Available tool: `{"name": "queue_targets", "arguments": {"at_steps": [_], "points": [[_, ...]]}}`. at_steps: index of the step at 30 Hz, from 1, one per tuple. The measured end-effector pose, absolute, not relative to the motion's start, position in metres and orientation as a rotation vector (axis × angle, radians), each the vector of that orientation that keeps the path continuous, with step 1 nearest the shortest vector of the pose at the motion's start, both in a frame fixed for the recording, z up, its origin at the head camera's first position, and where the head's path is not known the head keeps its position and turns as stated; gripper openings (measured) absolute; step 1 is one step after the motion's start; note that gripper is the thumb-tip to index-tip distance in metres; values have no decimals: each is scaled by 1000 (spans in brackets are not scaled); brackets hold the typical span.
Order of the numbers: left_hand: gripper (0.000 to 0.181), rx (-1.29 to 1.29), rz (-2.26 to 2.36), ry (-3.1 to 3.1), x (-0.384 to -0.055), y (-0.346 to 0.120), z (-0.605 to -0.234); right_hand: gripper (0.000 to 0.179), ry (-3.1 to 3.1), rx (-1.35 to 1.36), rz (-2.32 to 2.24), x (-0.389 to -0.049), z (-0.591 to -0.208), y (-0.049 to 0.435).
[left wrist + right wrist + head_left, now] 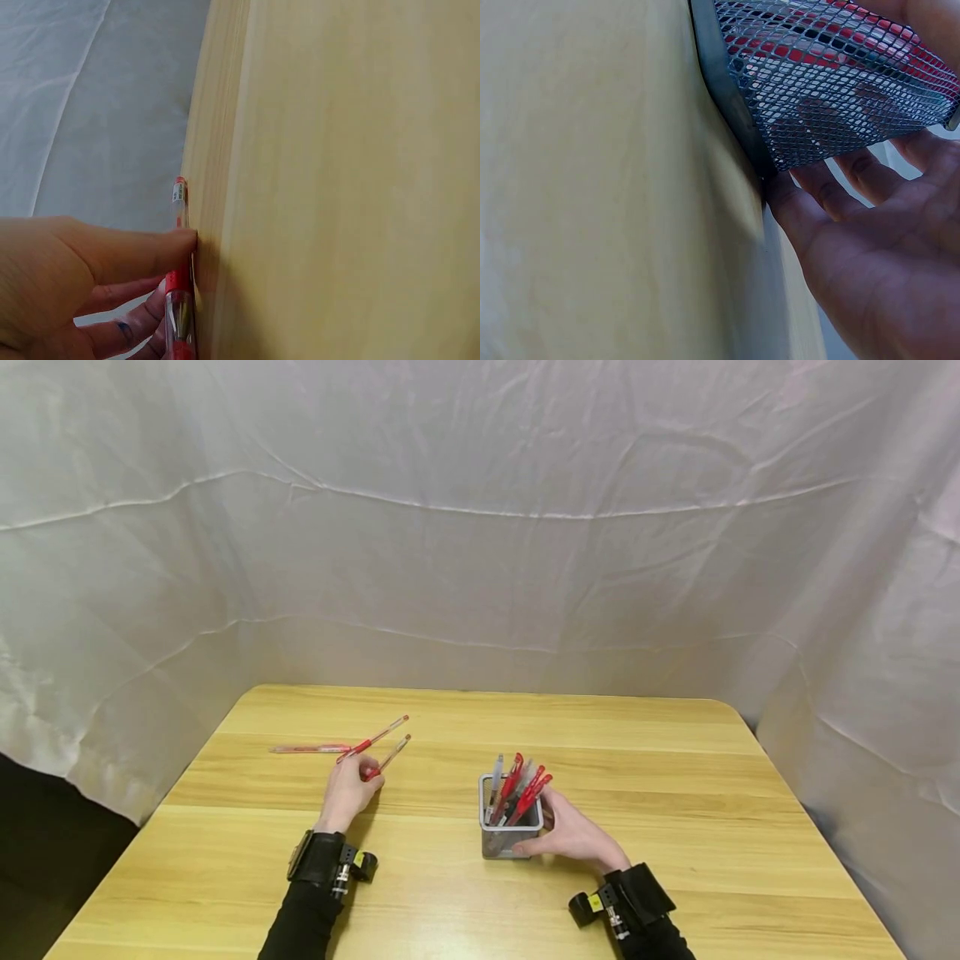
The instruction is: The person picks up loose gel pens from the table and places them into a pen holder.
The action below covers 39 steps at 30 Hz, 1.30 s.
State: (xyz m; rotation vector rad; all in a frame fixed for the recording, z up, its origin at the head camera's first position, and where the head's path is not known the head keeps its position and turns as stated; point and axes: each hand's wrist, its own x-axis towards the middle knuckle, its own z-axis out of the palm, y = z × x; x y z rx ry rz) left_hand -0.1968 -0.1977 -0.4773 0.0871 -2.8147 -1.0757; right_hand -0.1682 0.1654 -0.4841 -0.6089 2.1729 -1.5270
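My left hand (350, 791) is low over the left part of the table and pinches a red pen (178, 281) between thumb and fingers. In the head view this pen (394, 752) points away to the right. Just past the fingertips lies a second red pen (386, 730), slanted. A third red pen (309, 749) lies crosswise to the left, its end near the second one. My right hand (573, 832) grips a metal mesh pen holder (810, 124) by its right side, thumb at the front and fingers behind. Several red and clear pens (517, 789) stand in the holder.
Beneath everything is a light wood table (637, 760) with rounded far corners. A pale cloth curtain (480, 568) hangs behind it and along both sides. Each wrist wears a black strap with a small camera (365, 866).
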Motion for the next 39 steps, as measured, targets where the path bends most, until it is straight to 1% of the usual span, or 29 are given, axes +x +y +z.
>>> {"name": "queue_targets", "arguments": {"at_steps": [4, 8, 19, 24, 31, 39], "points": [[14, 115, -1092, -2803, -194, -198, -476, 99, 2172, -619, -1524, -168, -483, 165], [13, 114, -1112, -2784, -190, -197, -475, 97, 2168, -628, -1524, -169, -483, 165], [23, 190, -1155, -2758, -184, -196, -477, 96, 2167, -624, -1511, -167, -485, 169], [25, 200, -1189, -2743, -184, -197, -476, 96, 2154, -618, -1524, -166, -484, 168], [25, 181, -1348, -2609, -184, -195, -469, 99, 2170, -614, -1504, -167, -485, 169], [25, 314, -1681, -2261, -185, -193, -458, 100, 2164, -600, -1511, -166, -482, 170]]}}
